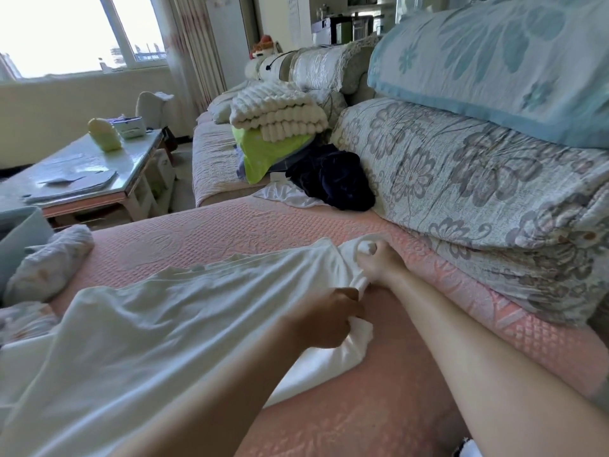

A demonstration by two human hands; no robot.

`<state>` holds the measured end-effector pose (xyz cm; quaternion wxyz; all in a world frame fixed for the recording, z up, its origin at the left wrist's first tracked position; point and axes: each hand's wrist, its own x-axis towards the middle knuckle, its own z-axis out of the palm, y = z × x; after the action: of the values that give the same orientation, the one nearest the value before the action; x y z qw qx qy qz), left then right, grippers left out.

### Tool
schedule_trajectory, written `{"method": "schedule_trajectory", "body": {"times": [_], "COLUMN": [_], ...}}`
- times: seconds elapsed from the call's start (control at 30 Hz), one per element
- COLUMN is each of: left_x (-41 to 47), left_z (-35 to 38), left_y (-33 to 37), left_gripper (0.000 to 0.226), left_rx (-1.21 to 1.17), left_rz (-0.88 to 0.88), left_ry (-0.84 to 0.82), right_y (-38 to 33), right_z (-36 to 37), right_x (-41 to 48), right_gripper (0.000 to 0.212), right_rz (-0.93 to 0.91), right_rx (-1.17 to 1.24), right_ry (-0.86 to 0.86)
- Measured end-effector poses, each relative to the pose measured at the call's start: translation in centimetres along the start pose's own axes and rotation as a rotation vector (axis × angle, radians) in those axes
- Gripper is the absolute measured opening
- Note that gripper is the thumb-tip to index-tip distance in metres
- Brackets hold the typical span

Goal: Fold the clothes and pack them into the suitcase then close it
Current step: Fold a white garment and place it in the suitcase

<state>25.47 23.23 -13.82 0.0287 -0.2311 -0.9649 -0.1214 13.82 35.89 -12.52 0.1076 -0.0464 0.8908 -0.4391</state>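
I had both hands on the shirt (171, 318). My left hand (324, 319) was clenched round a bunched fold at its near edge, and my right hand (379, 263) pinched the cloth just beyond, close to the quilt (461, 179). The shirt lay spread leftward over the cover (230, 225), wrinkled and not yet folded. A grey-blue box (19, 232) showed at the left edge. I took it for the suitcase but could not be sure.

The risks, as I judged them: both grips sat close together at one end, so most of the shirt was out of my control. A pull from there could drag the far end into a heap or slide it off the left side. The thin cloth would likely crease where it was bunched. The textured cover could catch the fabric and skew a fold.

The cover was pink, quilted and looked soft. A dark garment (333, 179) and a white cloth (283, 194) lay further up beside the quilt, with a blanket (276, 113) piled beyond. A roll of cloth (49, 262) lay at the left. A table (131, 166) with papers stood below the bright window (66, 28).
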Motion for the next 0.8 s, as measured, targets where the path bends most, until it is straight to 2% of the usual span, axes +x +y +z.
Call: {"method": "schedule_trajectory", "body": {"times": [0.07, 0.17, 0.27, 0.37, 0.43, 0.5, 0.57, 0.6, 0.7, 0.77, 0.8], "left_x": [-2.2, -6.6, -12.2, -18.2, -22.0, -25.3, -27.4, -27.7, -27.4, -26.7, -26.3], "left_z": [-1.4, -3.6, -5.5, -6.9, -7.2, -7.5, -7.1, -7.0, -6.6, -6.2, -6.0], "left_y": [-0.8, -2.7, -4.5, -5.7, -6.5, -6.9, -7.7, -8.2, -9.9, -10.5, -10.5], "left_gripper": [0.034, 0.026, 0.021, 0.019, 0.017, 0.023, 0.039, 0.044, 0.049, 0.050, 0.056], "left_rx": [-0.017, -0.037, -0.013, 0.001, -0.022, -0.036, -0.177, -0.235, -0.163, -0.070, -0.006], "left_rz": [-0.023, -0.089, -0.152, -0.281, -0.379, -0.556, -0.672, -0.709, -0.748, -0.704, -0.665], "left_ry": [0.122, 0.249, 0.367, 0.449, 0.362, 0.109, -0.056, -0.046, 0.221, 0.366, 0.358], "right_y": [-2.1, -6.3, -11.1, -14.5, -15.6, -15.8, -15.1, -14.5, -12.8, -11.8, -11.5], "right_z": [1.3, 4.3, 8.1, 13.1, 16.2, 18.7, 20.0, 20.1, 19.4, 18.5, 18.2], "right_x": [-1.0, -3.1, -5.9, -8.4, -9.8, -10.7, -10.9, -10.8, -11.0, -11.6, -12.1], "right_gripper": [0.047, 0.012, 0.012, 0.017, 0.039, 0.058, 0.062, 0.058, 0.041, 0.042, 0.047], "right_rz": [-0.101, -0.279, -0.435, -0.546, -0.523, -0.442, -0.484, -0.534, -0.595, -0.617, -0.640], "right_rx": [0.108, 0.212, 0.289, 0.263, 0.235, 0.223, 0.075, -0.046, -0.371, -0.545, -0.622], "right_ry": [-0.013, -0.056, -0.162, -0.337, -0.534, -0.687, -0.651, -0.587, -0.487, -0.534, -0.572]}}
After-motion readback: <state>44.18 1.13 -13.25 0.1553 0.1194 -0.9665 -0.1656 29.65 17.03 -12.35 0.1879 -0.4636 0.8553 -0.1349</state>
